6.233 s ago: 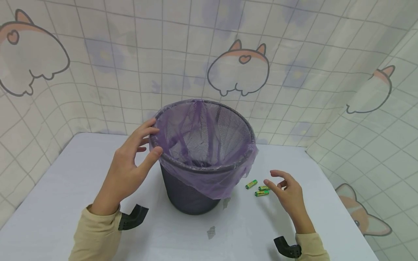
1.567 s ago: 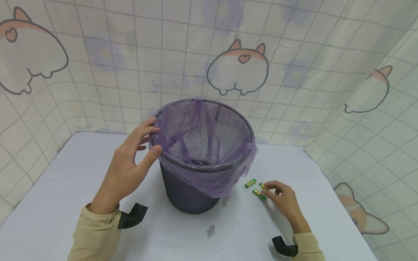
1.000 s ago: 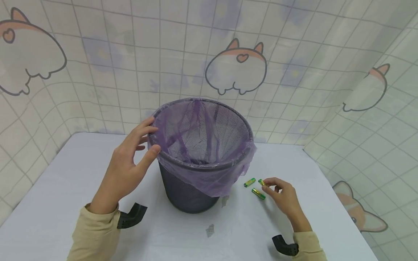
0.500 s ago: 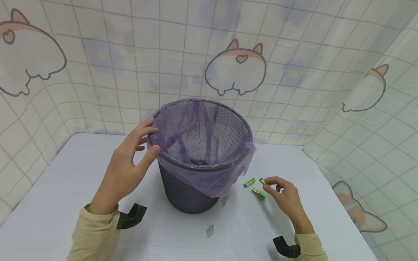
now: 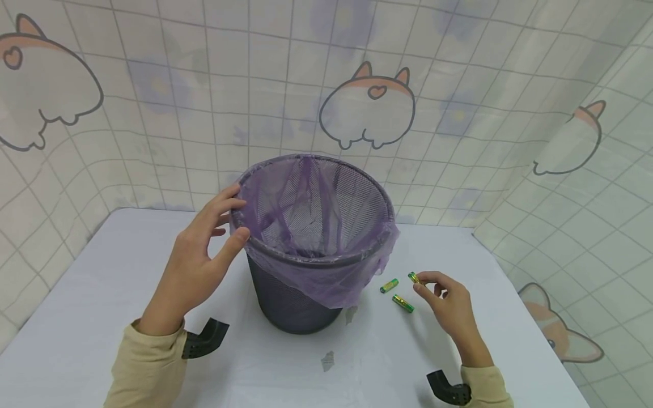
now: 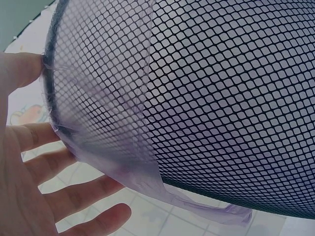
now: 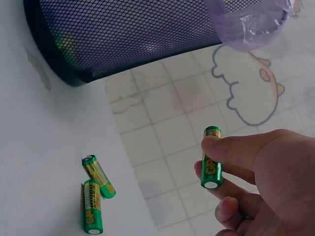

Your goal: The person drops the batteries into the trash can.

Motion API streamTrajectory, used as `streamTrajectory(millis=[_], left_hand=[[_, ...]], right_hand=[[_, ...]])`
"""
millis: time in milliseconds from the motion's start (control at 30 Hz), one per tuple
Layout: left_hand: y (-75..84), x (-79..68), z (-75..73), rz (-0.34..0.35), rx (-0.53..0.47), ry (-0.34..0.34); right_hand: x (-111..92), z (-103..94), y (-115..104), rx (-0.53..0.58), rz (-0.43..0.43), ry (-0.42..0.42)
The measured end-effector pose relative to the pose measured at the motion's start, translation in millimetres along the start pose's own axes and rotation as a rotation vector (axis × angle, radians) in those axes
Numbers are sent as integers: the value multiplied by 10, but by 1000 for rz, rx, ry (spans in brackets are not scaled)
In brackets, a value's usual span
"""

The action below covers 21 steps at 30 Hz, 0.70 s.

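Observation:
In the head view, a dark mesh wastebasket (image 5: 296, 300) stands upright, lined with a thin purple bin bag (image 5: 331, 286) folded over its rim. My left hand (image 5: 196, 266) rests at the left of the rim, thumb and spread fingers touching the bag-covered edge; the left wrist view shows the fingers (image 6: 74, 196) fairly straight. With thumb and fingers, my right hand (image 5: 449, 303) pinches a green and gold AA-type battery (image 7: 211, 162), raised over the table. Two matching batteries, one (image 7: 92, 209) nearer and one (image 7: 100, 176) behind it, lie on the table right of the wastebasket.
The table (image 5: 285, 374) is white, with grey worn patches (image 5: 328, 361) in front of the wastebasket. A tile-patterned curtain (image 5: 285, 73) with cartoon dogs hangs behind and at the sides. Green-yellow spots (image 7: 64, 44) show through the mesh near the wastebasket's base.
My right hand, empty several seconds ago, took hold of one of the three batteries on the table and has lifted it slightly. The left hand stays at the rim.

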<state>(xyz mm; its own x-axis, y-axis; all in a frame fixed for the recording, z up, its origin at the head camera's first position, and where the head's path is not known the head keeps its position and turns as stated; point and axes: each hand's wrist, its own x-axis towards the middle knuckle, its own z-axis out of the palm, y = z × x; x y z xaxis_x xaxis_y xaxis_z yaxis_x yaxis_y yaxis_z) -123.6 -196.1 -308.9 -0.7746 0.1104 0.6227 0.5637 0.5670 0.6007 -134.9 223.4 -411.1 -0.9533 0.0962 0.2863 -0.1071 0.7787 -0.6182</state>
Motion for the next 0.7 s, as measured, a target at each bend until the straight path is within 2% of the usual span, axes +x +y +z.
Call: streamTrajectory(millis=[433,700], left_hand=[[5,2,3,12,9,3],[4,0,6,11,14,3]], right_hand=[[-31,-36,-60,27,-57,61],[-35,-26,-80,-8,-81,115]])
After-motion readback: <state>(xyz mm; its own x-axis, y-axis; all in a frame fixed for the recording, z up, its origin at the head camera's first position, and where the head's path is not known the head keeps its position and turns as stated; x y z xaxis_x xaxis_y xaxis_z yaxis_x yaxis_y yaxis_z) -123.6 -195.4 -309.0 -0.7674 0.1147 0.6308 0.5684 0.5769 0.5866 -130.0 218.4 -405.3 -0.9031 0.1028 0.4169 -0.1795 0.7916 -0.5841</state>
